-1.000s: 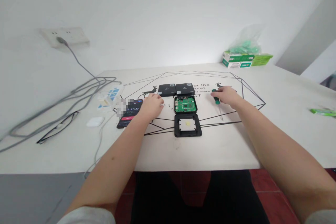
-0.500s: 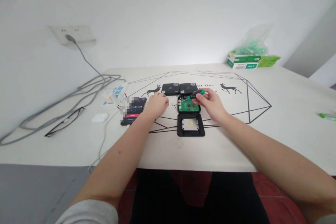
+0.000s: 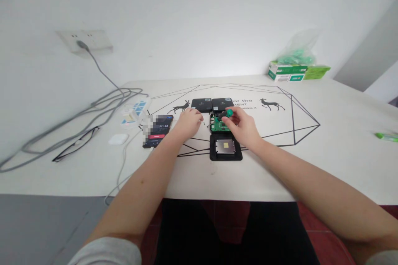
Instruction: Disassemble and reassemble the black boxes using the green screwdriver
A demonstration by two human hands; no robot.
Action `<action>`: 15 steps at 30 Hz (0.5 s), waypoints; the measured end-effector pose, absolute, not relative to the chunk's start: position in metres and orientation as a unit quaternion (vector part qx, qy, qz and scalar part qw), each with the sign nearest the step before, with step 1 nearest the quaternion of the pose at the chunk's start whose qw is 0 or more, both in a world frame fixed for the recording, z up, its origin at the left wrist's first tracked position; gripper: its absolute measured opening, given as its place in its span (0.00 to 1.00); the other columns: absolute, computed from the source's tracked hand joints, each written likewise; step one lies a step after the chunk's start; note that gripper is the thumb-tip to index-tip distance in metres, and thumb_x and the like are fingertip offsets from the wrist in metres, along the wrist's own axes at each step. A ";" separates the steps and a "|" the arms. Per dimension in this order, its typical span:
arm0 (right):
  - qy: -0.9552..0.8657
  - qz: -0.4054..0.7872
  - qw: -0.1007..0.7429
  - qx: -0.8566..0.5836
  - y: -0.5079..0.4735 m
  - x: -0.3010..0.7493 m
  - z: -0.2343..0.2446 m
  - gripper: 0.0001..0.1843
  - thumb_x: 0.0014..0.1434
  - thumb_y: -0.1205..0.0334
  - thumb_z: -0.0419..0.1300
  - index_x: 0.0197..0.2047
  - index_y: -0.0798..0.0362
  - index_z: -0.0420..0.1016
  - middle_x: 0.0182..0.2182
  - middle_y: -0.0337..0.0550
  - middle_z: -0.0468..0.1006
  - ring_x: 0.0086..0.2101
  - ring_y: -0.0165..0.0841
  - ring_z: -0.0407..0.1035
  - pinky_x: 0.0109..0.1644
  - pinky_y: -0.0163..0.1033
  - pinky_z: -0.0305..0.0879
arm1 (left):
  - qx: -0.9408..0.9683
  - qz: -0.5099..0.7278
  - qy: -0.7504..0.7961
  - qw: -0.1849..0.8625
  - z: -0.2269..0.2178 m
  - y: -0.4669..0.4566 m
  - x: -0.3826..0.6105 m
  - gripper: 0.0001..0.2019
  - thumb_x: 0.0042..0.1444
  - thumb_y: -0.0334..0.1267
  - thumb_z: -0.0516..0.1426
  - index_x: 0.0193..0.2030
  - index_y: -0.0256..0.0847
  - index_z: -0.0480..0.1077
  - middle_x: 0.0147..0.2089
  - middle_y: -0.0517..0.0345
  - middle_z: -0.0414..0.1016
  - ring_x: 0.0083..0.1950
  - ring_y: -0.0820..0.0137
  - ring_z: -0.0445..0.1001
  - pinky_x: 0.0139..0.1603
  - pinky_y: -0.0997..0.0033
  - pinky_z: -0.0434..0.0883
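My right hand [image 3: 242, 126] grips a screwdriver [image 3: 226, 114] with a green and black handle. The handle leans over a green circuit board [image 3: 217, 126] in an open black case, and its tip is hard to make out. To the left of the board, my left hand [image 3: 189, 123] rests low over the table with fingers curled; whatever they may hold is hidden. Small screws [image 3: 204, 124] lie beside its fingertips. In front of the board lies a black cover [image 3: 213, 153] with a metal plate [image 3: 224, 146] on its inside.
Two black boxes, left [image 3: 201, 104] and right [image 3: 222, 104], sit behind the board. A phone [image 3: 160, 128], white earphone case [image 3: 118, 139], glasses [image 3: 76, 145] and grey cable [image 3: 93, 109] lie on the left. Green and white boxes [image 3: 287, 70] stand at the back right.
My right hand has moved left, and the screwdriver has swung from lying nearly flat to a different slant over the board. My left hand has shifted slightly right.
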State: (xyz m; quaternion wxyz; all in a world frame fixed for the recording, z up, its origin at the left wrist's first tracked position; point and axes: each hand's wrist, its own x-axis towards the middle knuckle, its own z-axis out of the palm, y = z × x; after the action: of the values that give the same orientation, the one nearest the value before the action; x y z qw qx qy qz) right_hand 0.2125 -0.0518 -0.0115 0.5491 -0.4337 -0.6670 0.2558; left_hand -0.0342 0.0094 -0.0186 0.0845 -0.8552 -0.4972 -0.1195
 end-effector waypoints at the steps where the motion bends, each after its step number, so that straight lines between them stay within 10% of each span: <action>1: -0.664 0.257 0.550 -0.435 -0.052 0.213 -0.011 0.19 0.59 0.48 0.66 0.50 0.48 0.75 0.38 0.44 0.85 0.37 0.40 0.81 0.47 0.51 0.80 | -0.863 -0.124 -0.482 0.082 -0.018 0.009 -0.034 0.14 0.66 0.31 0.55 0.48 0.41 0.83 0.56 0.44 0.80 0.62 0.49 0.71 0.65 0.46 0.68; 15: -0.595 0.316 0.620 -0.403 -0.044 0.225 -0.015 0.25 0.60 0.38 0.67 0.50 0.46 0.73 0.36 0.40 0.80 0.34 0.36 0.77 0.45 0.48 0.79 | -0.877 -0.154 -0.450 -0.074 0.001 -0.012 -0.018 0.08 0.65 0.38 0.59 0.43 0.41 0.80 0.44 0.52 0.83 0.47 0.60 0.80 0.52 0.62 0.74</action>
State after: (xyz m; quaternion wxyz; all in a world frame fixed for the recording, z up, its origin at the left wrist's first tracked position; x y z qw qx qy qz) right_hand 0.2253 -0.0437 -0.0149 0.6198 -0.4031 -0.5947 0.3157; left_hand -0.0179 -0.0122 0.0012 -0.0738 -0.8768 -0.4496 -0.1536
